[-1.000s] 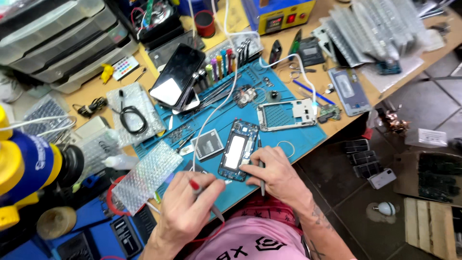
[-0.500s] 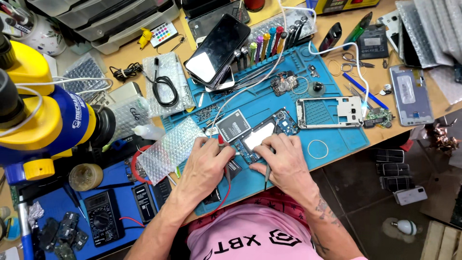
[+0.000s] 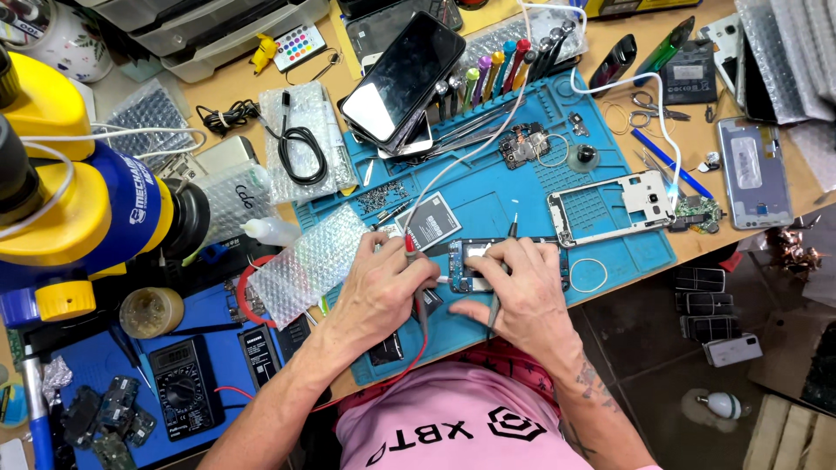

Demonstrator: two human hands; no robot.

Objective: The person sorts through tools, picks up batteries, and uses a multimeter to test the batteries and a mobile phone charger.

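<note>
My left hand pinches a red probe, my right hand a black one, touching the opened phone's small blue circuit board; its white frame lies far right, still off.

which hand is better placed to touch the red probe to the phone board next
Left, probably. The left hand already grips the red probe, its tip close beside the phone board. The right hand lies over the board with a dark tool.
</note>
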